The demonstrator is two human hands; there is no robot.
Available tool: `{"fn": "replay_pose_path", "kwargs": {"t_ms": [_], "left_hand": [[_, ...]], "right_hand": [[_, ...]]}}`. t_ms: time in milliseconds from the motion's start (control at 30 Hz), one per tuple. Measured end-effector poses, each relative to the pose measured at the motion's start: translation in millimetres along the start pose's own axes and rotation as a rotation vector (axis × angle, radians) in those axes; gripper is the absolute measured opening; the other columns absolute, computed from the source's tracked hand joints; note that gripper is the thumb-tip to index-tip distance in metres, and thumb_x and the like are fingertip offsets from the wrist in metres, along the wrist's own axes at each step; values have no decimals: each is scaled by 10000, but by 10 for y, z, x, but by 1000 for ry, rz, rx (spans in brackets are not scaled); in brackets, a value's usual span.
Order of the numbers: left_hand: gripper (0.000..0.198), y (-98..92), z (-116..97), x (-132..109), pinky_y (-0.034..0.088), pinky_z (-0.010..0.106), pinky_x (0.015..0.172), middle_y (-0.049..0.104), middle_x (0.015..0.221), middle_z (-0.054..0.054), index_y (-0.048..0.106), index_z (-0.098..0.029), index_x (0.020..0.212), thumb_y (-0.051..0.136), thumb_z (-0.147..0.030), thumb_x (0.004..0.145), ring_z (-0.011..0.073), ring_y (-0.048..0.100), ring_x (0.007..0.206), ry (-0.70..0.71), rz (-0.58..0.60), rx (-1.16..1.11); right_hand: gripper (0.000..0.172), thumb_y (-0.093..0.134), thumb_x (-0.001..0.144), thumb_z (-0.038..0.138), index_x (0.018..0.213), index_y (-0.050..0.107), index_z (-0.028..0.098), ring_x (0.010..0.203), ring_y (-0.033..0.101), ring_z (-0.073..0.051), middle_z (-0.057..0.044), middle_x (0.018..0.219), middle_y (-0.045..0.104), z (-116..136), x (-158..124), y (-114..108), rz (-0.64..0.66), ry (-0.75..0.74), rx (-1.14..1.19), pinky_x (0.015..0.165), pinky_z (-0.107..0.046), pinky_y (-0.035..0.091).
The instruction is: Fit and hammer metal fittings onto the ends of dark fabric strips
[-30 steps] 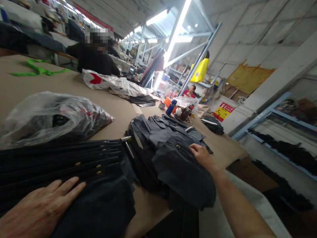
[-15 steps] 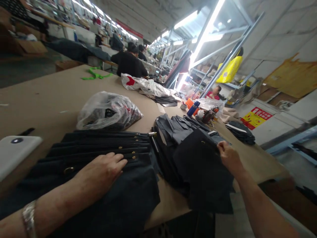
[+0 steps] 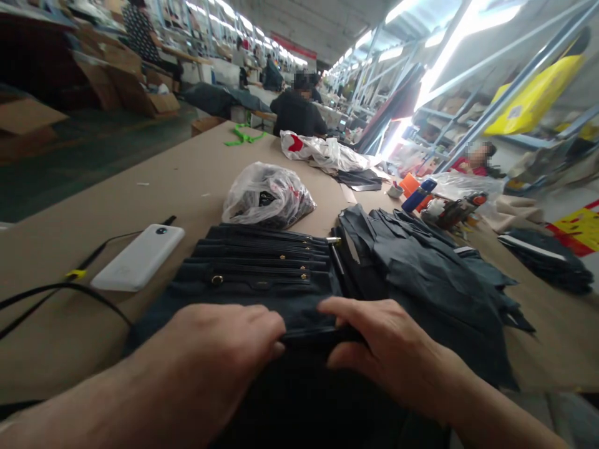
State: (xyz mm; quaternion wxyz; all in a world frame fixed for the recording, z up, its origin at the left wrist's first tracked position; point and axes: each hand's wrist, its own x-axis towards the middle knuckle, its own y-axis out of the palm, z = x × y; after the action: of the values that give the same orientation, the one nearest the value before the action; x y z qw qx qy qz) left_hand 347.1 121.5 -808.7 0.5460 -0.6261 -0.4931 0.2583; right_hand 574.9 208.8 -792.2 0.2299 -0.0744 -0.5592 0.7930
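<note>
My left hand [image 3: 224,343] is closed on the upper edge of a dark fabric panel [image 3: 299,393] close in front of me. On the same edge, farther right, my right hand [image 3: 388,343] pinches the panel between thumb and fingers. Just beyond lies an overlapping stack of dark zippered pieces [image 3: 253,269], with gold pulls and a gold ring in view. A heap of loose dark fabric pieces [image 3: 425,265] lies to the right of the stack. The panel's lower part fades into shadow below my hands.
A white power bank [image 3: 140,257] with a black cable lies at left. Beyond the stack sits a clear plastic bag [image 3: 269,196]. A blue bottle [image 3: 418,194] and folded dark pieces [image 3: 545,259] are on the right. A person in black [image 3: 299,112] sits past the table.
My right hand has brought the dark panel leftward from the heap to in front of me. My left hand has left the stack and gripped the panel's edge. The view has turned left.
</note>
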Motion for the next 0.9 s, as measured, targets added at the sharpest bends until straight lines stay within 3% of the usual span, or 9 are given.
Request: {"fn": "replay_pose_path", "kwargs": {"t_ms": [67,133,233,400,567,667,767,833,900], "left_hand": [[278,-2,303,-45,360,255,485,599,613,-1,539,-228,688,352,-351,853,146,550,545,-207,159,-8],[303,35,598,-36,382,266,560,596,634,5,533,-216,688,342,-378,858,160,560,602,-337,264,24],[309,177,942,55,399,296,669,621,704,21,539,-204,735,326,-382,870,178,579,683,-346,311,64],[318,407,1217,200,425,328,713,659,825,77,562,-186,799,311,-374,855,219,617,775,-405,362,198],[353,517,1401,167,443,341,739,672,880,92,591,-182,856,314,-400,846,231,629,798,-428,401,202],[361,532,1424,149,448,364,738,674,890,102,603,-182,882,323,-407,849,252,632,810,-410,395,214],[326,501,1250,185,447,410,687,670,826,120,624,-173,861,340,-332,854,286,627,757,-419,378,321],[325,511,1039,238,435,437,673,658,828,143,639,-156,858,319,-211,850,304,612,768,-392,268,470],[381,587,817,298,432,456,711,645,978,163,647,-152,966,299,-102,821,321,585,886,-287,129,543]], "right_hand": [[379,607,803,404,1141,531,251,799,592,-142,7,900,640,-235,130,167,87,116,161,696,-223,418],[278,598,810,363,1051,595,224,788,582,-128,15,874,636,-477,255,356,133,174,332,705,-210,419],[174,559,817,298,895,638,164,698,541,-109,23,746,601,-789,453,663,104,273,492,654,-203,408],[216,579,777,350,815,651,150,661,506,-111,19,696,584,-1112,710,1009,50,408,455,614,-215,379],[182,545,782,302,742,633,148,612,479,-99,27,636,553,-1238,745,1100,90,460,440,575,-201,365],[175,525,787,281,705,623,160,602,487,-100,21,624,554,-1215,756,1091,111,433,298,563,-200,352],[164,506,784,261,726,635,179,667,538,-129,-7,690,611,-1169,794,1073,153,399,98,600,-220,356],[178,493,792,278,761,645,191,712,567,-152,-24,747,644,-1140,821,1074,175,416,-8,620,-237,362],[189,485,800,294,789,650,203,744,586,-165,-29,790,662,-1107,834,1084,194,436,-61,633,-243,371]]}}
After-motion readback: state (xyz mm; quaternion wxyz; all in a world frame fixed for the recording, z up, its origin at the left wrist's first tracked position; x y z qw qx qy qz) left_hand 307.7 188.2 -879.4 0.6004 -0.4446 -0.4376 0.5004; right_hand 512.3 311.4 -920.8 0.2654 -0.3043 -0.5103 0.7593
